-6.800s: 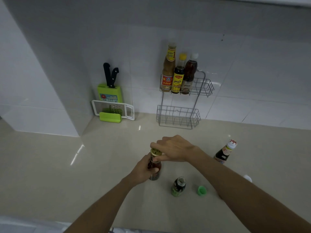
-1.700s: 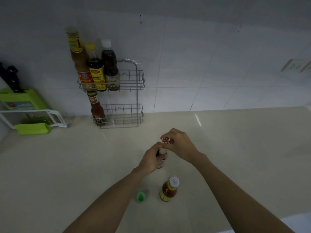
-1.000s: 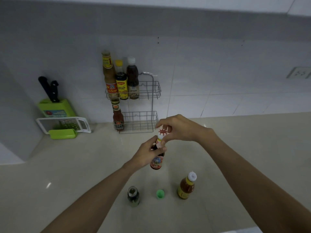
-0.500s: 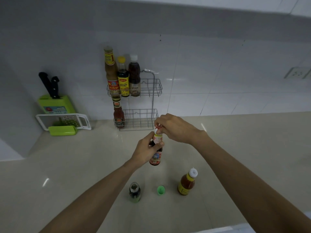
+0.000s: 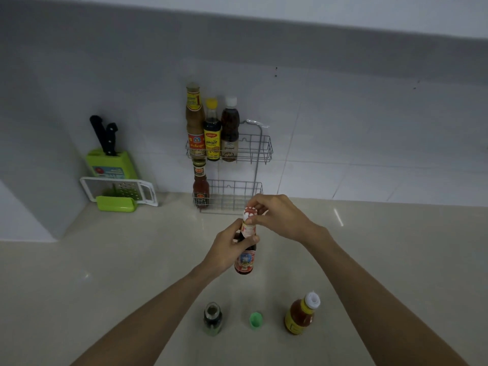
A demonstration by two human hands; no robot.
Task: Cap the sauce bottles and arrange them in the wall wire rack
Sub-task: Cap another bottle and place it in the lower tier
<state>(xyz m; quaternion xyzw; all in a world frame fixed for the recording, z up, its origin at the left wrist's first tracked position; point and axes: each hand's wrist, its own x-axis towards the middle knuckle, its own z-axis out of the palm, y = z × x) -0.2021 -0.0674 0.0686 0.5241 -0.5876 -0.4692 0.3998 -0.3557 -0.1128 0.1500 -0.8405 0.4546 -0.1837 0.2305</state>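
My left hand (image 5: 227, 248) grips a dark sauce bottle (image 5: 245, 260) with a red label, held above the counter. My right hand (image 5: 280, 217) pinches its red-and-white cap (image 5: 250, 213) on the bottle's neck. The wall wire rack (image 5: 257, 154) has three bottles (image 5: 212, 130) in its upper basket and a small red sauce bottle (image 5: 200, 190) at the left of its lower basket. Nearer me on the counter stand an uncapped dark bottle (image 5: 212, 318), a loose green cap (image 5: 256, 319) and an orange sauce bottle (image 5: 301, 314) with a white cap.
A green knife block (image 5: 111, 163) with black-handled knives stands at the back left, with a white grater (image 5: 118, 190) leaning in front of it. The beige counter (image 5: 396, 247) runs to the tiled wall. A white wall corner juts out at far left.
The bottle in my left hand stays lifted while my right hand keeps working the cap at its top. The view has shifted slightly.
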